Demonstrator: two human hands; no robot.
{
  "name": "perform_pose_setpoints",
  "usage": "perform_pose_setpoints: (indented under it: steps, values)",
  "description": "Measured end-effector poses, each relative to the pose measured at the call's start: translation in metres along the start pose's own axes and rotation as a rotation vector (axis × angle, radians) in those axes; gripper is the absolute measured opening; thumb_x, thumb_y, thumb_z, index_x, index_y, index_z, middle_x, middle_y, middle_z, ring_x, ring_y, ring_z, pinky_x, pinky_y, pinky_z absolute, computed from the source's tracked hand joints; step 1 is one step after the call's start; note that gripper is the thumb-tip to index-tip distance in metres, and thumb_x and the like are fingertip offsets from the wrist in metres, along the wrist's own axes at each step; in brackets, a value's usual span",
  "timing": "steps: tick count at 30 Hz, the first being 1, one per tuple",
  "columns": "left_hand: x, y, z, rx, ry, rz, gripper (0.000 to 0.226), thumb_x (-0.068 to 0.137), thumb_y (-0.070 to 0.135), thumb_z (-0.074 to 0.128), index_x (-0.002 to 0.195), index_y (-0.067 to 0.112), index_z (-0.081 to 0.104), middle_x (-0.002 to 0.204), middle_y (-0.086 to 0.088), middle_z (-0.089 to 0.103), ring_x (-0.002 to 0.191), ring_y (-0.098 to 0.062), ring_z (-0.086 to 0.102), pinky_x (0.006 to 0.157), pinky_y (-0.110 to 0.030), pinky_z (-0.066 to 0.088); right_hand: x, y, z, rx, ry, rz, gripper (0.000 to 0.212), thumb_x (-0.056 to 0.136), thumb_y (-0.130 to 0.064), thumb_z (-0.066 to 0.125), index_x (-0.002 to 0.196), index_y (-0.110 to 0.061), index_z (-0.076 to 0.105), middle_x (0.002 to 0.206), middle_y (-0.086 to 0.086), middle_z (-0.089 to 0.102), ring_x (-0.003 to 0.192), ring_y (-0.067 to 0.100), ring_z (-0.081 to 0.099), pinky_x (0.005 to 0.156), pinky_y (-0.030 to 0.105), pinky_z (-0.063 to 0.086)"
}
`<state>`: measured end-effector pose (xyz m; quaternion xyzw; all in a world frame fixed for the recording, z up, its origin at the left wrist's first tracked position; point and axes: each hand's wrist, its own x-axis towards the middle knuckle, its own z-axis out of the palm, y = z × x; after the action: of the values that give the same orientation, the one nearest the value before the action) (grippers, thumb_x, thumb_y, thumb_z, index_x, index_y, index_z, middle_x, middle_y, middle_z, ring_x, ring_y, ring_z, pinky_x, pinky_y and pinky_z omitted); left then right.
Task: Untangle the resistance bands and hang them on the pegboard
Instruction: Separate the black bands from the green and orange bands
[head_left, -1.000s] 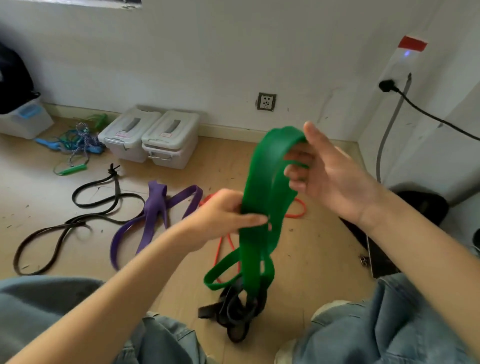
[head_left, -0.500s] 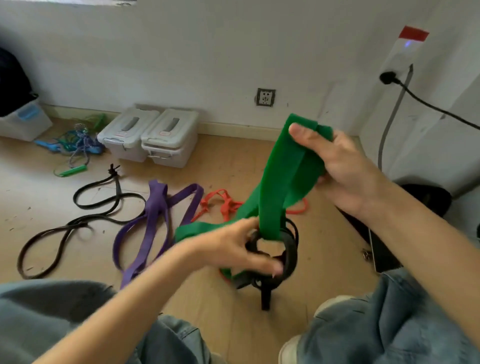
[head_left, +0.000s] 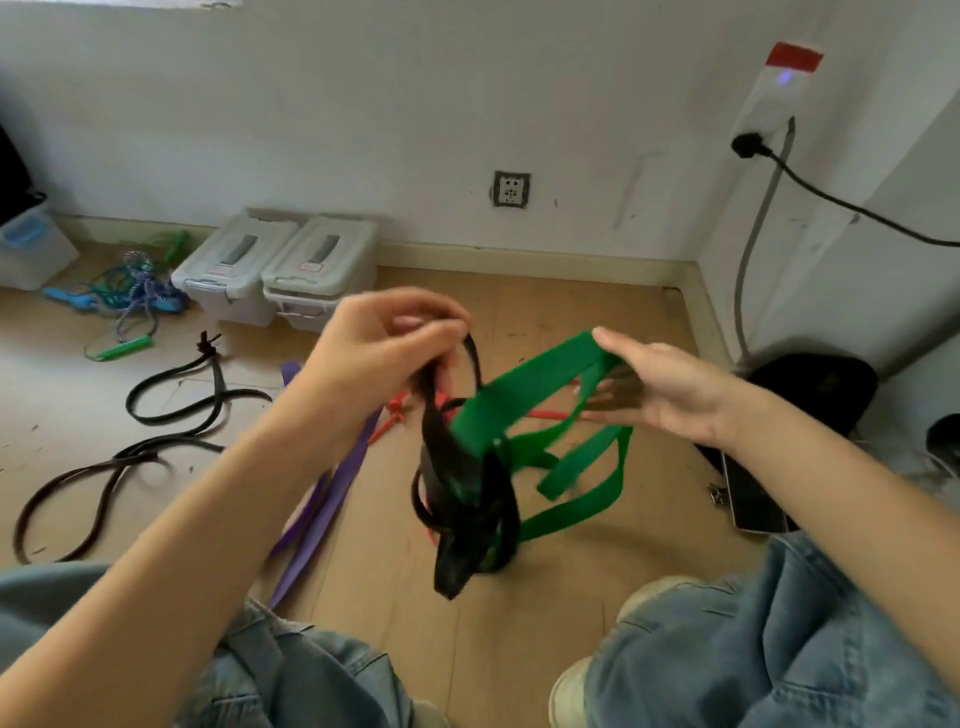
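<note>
- The left hand (head_left: 384, 348) is raised mid-frame, forearm reaching in from the lower left; its fingertips pinch a loop of the black band (head_left: 457, 467), which hangs below it in a tangled, blurred bundle above the floor (head_left: 571, 597)
- The right hand (head_left: 670, 395) reaches in from the right, fingers straight and extended toward the left; the green band (head_left: 524, 395) is draped over them and the thumb lies on top of it; the green loops run down into the black tangle
- On the floor behind lie a purple band (head_left: 332, 499), a red band (head_left: 395, 410) and a thin dark band (head_left: 171, 410), well apart from the hands
</note>
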<state>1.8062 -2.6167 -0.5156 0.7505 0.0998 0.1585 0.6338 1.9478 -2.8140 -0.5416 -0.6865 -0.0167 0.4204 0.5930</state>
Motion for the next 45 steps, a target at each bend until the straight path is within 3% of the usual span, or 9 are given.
perform_pose_setpoints:
  steps: [5,8,10,14,17,22,31,38,45]
  values:
    - [-0.003,0.022,0.014,-0.146,-0.047,-0.071,0.009,0.089,0.003,0.054,0.085,0.007,0.061,0.052,0.004,0.055,0.042,-0.007,0.049,0.039,-0.017,0.036,-0.005,0.021,-0.004,-0.706,-0.129,0.062,0.052,0.081,-0.043,0.064,0.122,-0.012,0.055,0.119,0.008,0.062,0.089,0.011,0.068,0.076,0.025,0.057]
    - [-0.004,0.027,0.023,-0.184,-0.138,-0.036,0.011,0.090,0.000,0.052,0.084,0.006,0.060,0.052,0.003,0.052,0.041,-0.007,0.044,0.043,-0.016,0.037,-0.015,0.017,0.019,-0.897,-0.375,-0.241,0.065,0.076,-0.044,0.072,0.126,-0.061,0.034,0.122,-0.040,0.044,0.100,-0.011,0.054,0.078,0.012,0.047]
    - [-0.005,0.030,0.023,-0.247,-0.239,-0.012,0.012,0.090,0.002,0.052,0.084,0.008,0.061,0.054,0.005,0.051,0.039,-0.004,0.041,0.042,-0.012,0.036,-0.019,0.018,0.039,-0.755,-0.487,-0.349,0.052,0.080,-0.038,0.068,0.110,-0.070,0.040,0.102,-0.046,0.051,0.091,-0.012,0.057,0.070,0.007,0.047]
    - [0.004,0.018,0.002,-0.445,-0.225,-0.025,0.023,0.083,0.024,0.061,0.105,0.018,0.060,0.080,0.001,0.065,0.067,-0.005,0.062,0.062,-0.015,0.049,-0.028,-0.001,0.052,-0.287,-0.287,-0.580,0.026,0.085,-0.027,0.054,0.086,-0.003,0.065,0.064,-0.005,0.066,0.048,0.005,0.051,0.044,0.014,0.039]
    - [0.002,-0.022,-0.001,-0.115,-0.240,-0.151,0.068,0.071,0.037,0.071,0.130,0.038,0.037,0.125,0.005,0.057,0.110,-0.007,0.059,0.089,-0.025,0.049,-0.032,-0.023,0.046,0.050,-0.237,-0.636,0.026,0.082,-0.030,0.054,0.079,-0.005,0.062,0.068,0.005,0.069,0.044,0.005,0.047,0.041,0.013,0.036]
    - [-0.021,-0.073,0.026,0.005,-0.636,-0.459,0.045,0.075,0.033,0.073,0.114,0.037,0.052,0.108,0.013,0.069,0.100,-0.003,0.064,0.081,-0.016,0.051,-0.026,-0.030,0.048,0.266,-0.198,-0.637,0.023,0.087,-0.026,0.053,0.079,-0.006,0.062,0.069,0.009,0.069,0.043,0.005,0.046,0.040,0.012,0.036]
    - [0.007,-0.043,0.009,-0.159,-0.167,-0.522,0.057,0.066,0.067,0.060,0.097,0.019,0.064,0.086,-0.006,0.074,0.071,-0.014,0.068,0.050,-0.017,0.049,-0.014,0.010,0.028,-0.637,-0.362,-0.250,0.070,0.069,-0.058,0.070,0.129,-0.030,0.047,0.119,-0.013,0.062,0.104,-0.002,0.061,0.087,0.021,0.049]
    - [0.000,-0.038,0.004,-0.134,-0.303,-0.528,0.087,0.057,0.042,0.081,0.129,0.006,0.048,0.117,-0.009,0.065,0.102,-0.021,0.066,0.085,-0.031,0.052,-0.006,0.024,0.040,-0.394,-0.051,-0.278,0.033,0.073,-0.025,0.076,0.099,-0.009,0.064,0.089,0.006,0.073,0.080,0.016,0.072,0.069,0.028,0.057]
    - [0.002,-0.027,0.004,-0.314,-0.071,-0.505,0.050,0.078,0.017,0.069,0.119,-0.006,0.053,0.083,-0.013,0.071,0.071,-0.017,0.070,0.056,-0.023,0.053,-0.002,0.016,0.031,-0.340,0.069,-0.304,0.042,0.071,-0.024,0.077,0.108,-0.015,0.059,0.111,0.000,0.059,0.095,0.011,0.061,0.071,0.019,0.054]
